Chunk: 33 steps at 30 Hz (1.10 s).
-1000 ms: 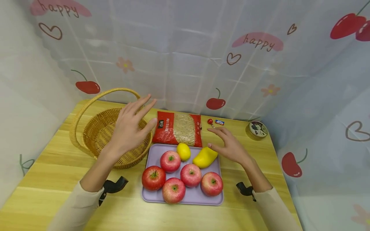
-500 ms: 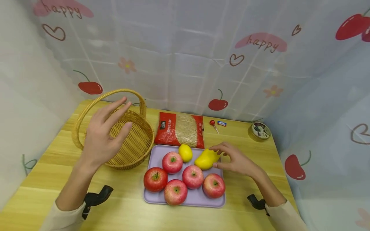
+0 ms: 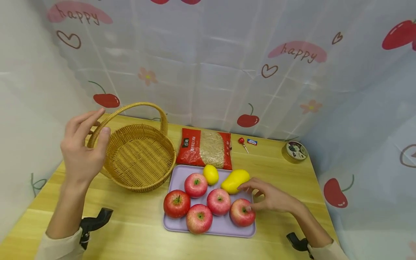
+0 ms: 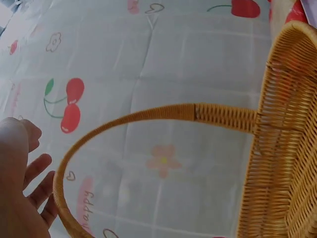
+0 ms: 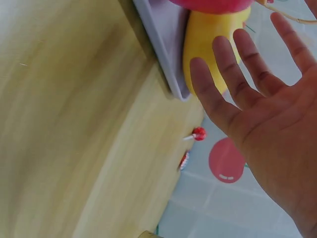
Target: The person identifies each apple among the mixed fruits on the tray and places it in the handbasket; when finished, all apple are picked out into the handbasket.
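My left hand [image 3: 82, 148] is raised at the left side of the wicker basket [image 3: 141, 162]. Its loosely bent fingers come right up to the arched handle [image 4: 143, 115] in the left wrist view, with nothing gripped. Over the right edge of the lilac tray [image 3: 224, 225] hovers my right hand [image 3: 271, 196], fingers spread and slightly bent. Its thumb overlaps the rightmost red apple [image 3: 241, 215], and its fingertips reach the lower end of the yellow mango [image 3: 234, 181]. The right wrist view shows the palm with nothing in it. Several more apples [image 3: 199, 219] and a lemon [image 3: 211, 175] share the tray.
Behind the tray lies a red noodle bag [image 3: 211, 148]. A lollipop [image 3: 242, 141], a small blue-and-white packet [image 3: 252, 142] and a round tin [image 3: 294, 151] sit towards the back right. A printed curtain [image 3: 195, 72] closes off the table's back and sides.
My left hand has moved left, from over the basket to beside its handle. My right hand has come down and nearer, from above the mango to the rightmost apple.
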### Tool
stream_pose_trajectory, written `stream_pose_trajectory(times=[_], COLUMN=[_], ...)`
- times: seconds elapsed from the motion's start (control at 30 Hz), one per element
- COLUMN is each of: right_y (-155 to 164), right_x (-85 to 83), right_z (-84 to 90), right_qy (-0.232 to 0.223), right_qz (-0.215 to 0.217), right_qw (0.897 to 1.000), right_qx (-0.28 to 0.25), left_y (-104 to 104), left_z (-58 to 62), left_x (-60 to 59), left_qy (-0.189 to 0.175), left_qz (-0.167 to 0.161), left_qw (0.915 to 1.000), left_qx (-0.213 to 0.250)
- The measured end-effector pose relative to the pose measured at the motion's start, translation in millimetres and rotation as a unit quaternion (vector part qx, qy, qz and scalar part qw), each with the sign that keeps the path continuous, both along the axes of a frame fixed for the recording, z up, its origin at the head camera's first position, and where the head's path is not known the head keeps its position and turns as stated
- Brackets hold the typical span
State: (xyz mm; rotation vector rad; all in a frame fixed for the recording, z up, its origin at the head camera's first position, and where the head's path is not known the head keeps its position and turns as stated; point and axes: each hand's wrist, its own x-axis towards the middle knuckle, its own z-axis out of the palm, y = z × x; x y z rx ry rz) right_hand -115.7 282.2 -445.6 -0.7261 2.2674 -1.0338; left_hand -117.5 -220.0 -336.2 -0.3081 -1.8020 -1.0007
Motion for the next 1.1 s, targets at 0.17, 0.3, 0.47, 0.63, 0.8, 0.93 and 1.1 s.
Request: stream_pose_trajectory(times=[0.17,0.3,0.47,0.63,0.8,0.93,1.1], right_y=[-3,-5,-5,-6,-6,-7,-7], right_x=[5.9,9.1,12.4,14.5,17.6,19.5,20.6], right_z=[-7.0,-12.7,-14.7,-14.5,-14.1,-14.1,-15.4], right_qy=[-0.047,-0.065,-0.069,-0.066,-0.056,-0.049,-0.047], right_qz=[0.010,0.023,0.028,0.030,0.039,0.041,0.041], right_qw=[0.999,0.998,0.997,0.997,0.997,0.997,0.997], right_qx=[0.006,0.009,0.019,0.036,0.035,0.037,0.048], left_y=[-10,-13,-14,-14,-17,-17,-16], left_z=[-11.8,-18.5,-25.5,-30.8,-34.2,-36.8,-40.4], left_x=[-6.3,-10.0,-11.8,-14.4,-15.9,-16.9,-17.9], left_qy=[-0.001,0.016,0.030,0.041,0.035,0.042,0.066], left_qz=[0.010,0.002,-0.009,-0.020,-0.016,-0.013,-0.003], left_qw=[0.9990,0.9985,0.9985,0.9974,0.9983,0.9982,0.9970], left_qx=[0.044,0.052,0.045,0.056,0.044,0.041,0.039])
